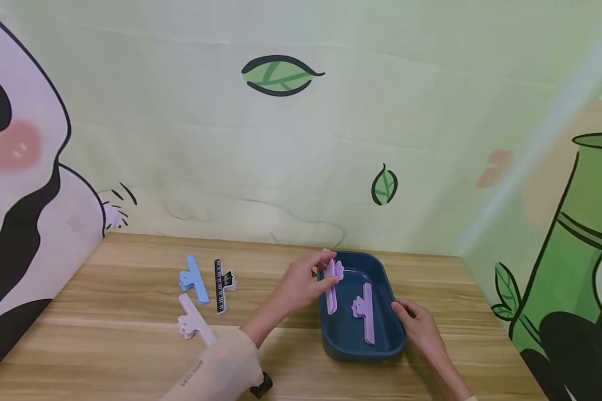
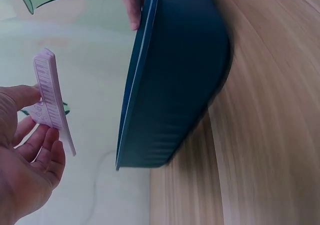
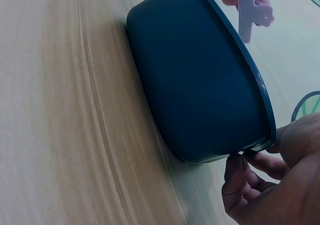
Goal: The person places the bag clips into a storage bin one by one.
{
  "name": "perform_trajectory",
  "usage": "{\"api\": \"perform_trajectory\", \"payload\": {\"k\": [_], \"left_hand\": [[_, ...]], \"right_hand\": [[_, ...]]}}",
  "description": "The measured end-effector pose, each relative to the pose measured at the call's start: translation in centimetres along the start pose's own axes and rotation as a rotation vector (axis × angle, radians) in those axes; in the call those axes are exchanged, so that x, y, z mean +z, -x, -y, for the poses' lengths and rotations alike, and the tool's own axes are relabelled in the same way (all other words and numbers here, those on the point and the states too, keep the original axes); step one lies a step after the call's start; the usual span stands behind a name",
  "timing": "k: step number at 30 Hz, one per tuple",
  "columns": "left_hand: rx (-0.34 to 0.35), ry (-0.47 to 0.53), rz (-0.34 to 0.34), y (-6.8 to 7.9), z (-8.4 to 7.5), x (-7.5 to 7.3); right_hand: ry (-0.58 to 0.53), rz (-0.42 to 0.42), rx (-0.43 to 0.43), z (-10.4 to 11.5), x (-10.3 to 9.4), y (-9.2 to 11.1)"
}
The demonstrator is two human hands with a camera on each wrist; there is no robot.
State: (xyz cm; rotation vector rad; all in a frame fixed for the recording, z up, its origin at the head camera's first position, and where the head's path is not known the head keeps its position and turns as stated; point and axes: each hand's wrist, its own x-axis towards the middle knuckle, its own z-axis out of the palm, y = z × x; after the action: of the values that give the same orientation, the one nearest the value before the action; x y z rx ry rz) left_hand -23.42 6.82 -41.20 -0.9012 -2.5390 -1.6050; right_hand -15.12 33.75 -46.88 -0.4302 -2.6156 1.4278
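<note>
Between thumb and fingers my left hand (image 1: pixel 303 281) pinches a light purple clip (image 1: pixel 331 292) with a paw-shaped grip, held above the left side of a dark blue basin (image 1: pixel 341 340). The left wrist view shows this clip (image 2: pixel 50 92) raised higher than the basin's rim. A second purple clip (image 1: pixel 367 314) lies inside on the basin's floor. My right hand (image 1: pixel 421 326) grips the basin's right rim, thumb over the edge and fingers curled beneath it, as the right wrist view shows.
Left of the basin on the wooden table (image 1: pixel 145 356) lie a blue clip (image 1: pixel 194 279), a black clip with piano-key markings (image 1: pixel 221 287) and a pale whitish-pink clip (image 1: pixel 194 320) partly behind my left sleeve (image 1: pixel 226 367). A printed cloth backdrop (image 1: pixel 180 139) rises behind the table.
</note>
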Motion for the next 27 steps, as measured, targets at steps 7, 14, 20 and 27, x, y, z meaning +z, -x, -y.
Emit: {"api": "perform_trajectory", "payload": {"k": [7,14,20,27], "left_hand": [[0.006,-0.049,0.049,-0.5,-0.4,1.4],[0.012,-0.108,0.100,-1.0,-0.6,2.7],[-0.008,-0.121,0.139,-1.2,-0.6,4.0],[-0.018,-0.169,0.165,-1.4,-1.0,5.1]], "right_hand": [[0.005,-0.004,-0.009,0.0,0.1,0.0],[-0.010,-0.003,-0.005,0.0,0.1,0.0],[-0.011,-0.004,0.001,0.1,0.1,0.0],[-0.016,0.003,-0.005,0.1,0.1,0.1]]}}
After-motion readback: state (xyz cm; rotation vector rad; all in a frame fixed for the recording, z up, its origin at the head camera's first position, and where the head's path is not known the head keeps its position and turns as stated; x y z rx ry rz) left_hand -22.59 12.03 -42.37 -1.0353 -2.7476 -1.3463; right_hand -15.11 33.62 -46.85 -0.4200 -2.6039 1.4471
